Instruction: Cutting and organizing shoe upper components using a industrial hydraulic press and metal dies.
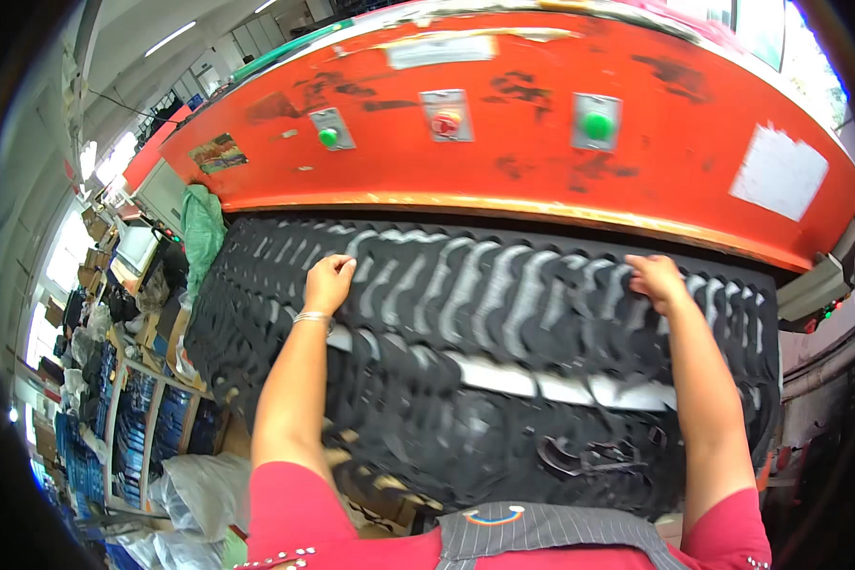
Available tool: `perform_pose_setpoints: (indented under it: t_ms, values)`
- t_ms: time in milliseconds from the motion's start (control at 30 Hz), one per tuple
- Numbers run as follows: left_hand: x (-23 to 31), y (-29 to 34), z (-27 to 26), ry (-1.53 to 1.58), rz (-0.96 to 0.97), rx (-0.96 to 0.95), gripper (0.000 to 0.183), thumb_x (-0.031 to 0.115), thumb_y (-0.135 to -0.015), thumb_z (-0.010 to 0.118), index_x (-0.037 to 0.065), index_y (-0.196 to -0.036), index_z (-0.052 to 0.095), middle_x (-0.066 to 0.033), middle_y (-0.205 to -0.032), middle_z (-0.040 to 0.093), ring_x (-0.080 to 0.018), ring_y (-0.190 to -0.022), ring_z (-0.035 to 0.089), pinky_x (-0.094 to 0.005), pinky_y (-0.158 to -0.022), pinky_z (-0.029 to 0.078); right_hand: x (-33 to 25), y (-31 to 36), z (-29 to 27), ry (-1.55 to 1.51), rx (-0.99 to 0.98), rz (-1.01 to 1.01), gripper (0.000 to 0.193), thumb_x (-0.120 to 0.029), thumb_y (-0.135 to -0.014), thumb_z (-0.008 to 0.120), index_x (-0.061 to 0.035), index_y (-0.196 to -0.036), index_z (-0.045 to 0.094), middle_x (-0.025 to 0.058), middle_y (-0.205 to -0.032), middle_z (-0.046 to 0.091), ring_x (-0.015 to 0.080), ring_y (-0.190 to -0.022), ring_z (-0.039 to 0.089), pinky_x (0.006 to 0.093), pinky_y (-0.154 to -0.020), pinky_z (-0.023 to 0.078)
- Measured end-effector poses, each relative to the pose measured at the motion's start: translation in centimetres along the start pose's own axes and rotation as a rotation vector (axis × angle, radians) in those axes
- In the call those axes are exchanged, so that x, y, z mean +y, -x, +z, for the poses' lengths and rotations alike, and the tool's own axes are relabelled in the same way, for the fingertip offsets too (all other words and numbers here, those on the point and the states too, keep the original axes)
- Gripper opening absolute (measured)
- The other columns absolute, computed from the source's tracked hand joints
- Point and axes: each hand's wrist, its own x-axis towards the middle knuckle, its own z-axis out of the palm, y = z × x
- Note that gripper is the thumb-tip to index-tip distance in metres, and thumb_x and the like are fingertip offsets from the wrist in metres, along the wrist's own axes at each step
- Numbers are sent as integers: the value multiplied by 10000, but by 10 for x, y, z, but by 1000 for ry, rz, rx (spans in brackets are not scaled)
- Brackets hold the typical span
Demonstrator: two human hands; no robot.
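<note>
A broad black sheet (503, 328) with rows of curved cut-outs, grey showing through them, lies in front of me under a red press. Above its left part is my left hand (329, 283), its fingers pressed together against the thumb and a bracelet at the wrist. My right hand (656, 281) is over the sheet's right part, with curled fingers. Both hands look closed at the sheet; whether they pinch its edges is too blurred to tell. Nearer to me, loose black cut strips (475, 446) hang in a tangled heap.
The red press beam (503, 176) spans the far side, bearing a red button (446, 123) and green buttons (598, 125). A white strip (551, 383) shows between the sheet and the heap. Green cloth (199, 233) hangs at left; shelves (142, 432) and plastic bags (204, 489) stand below it.
</note>
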Motion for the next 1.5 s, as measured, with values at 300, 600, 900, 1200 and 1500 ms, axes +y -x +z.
perform_pose_setpoints:
  t_ms: [300,600,900,1200,1500]
  values:
    - [-86,-128,51,-178,27,-265,399,354,-860,574,-25,-887,697,-259,-977,652,-409,-982,617,-464,-880,484,21,-43,9,-239,448,219,373,-248,-831,620,71,-1023,598,196,-924,645,306,-805,648,464,-704,520]
    - [-93,-163,46,325,-419,-564,492,357,-867,657,-77,-1096,623,-196,-1048,663,-305,-921,646,-425,-808,519,-6,-43,31,-768,400,461,329,-363,-976,476,-60,-859,527,25,-584,474,156,-443,426,320,-411,372]
    - [-97,-142,55,899,-714,-623,339,402,-968,522,68,-924,554,19,-593,432,-124,-474,424,-281,-446,322,-4,0,38,-399,395,355,317,-344,-995,421,-126,-794,535,-30,-570,385,121,-467,322,282,-423,278]
    - [-77,-23,-24,656,-284,-908,223,240,-954,553,39,-875,609,10,-571,484,-87,-452,453,-234,-429,366,8,8,38,-305,409,259,284,-322,-963,440,-123,-773,510,-18,-555,385,128,-451,318,308,-418,269]
    - [-99,-57,-58,1405,-459,-794,375,325,-966,550,29,-1196,542,-92,-1126,603,-208,-1024,588,-360,-866,503,-14,33,113,1093,811,11,365,-303,-906,562,0,-1102,621,204,-1093,594,380,-1030,561,459,-929,454]
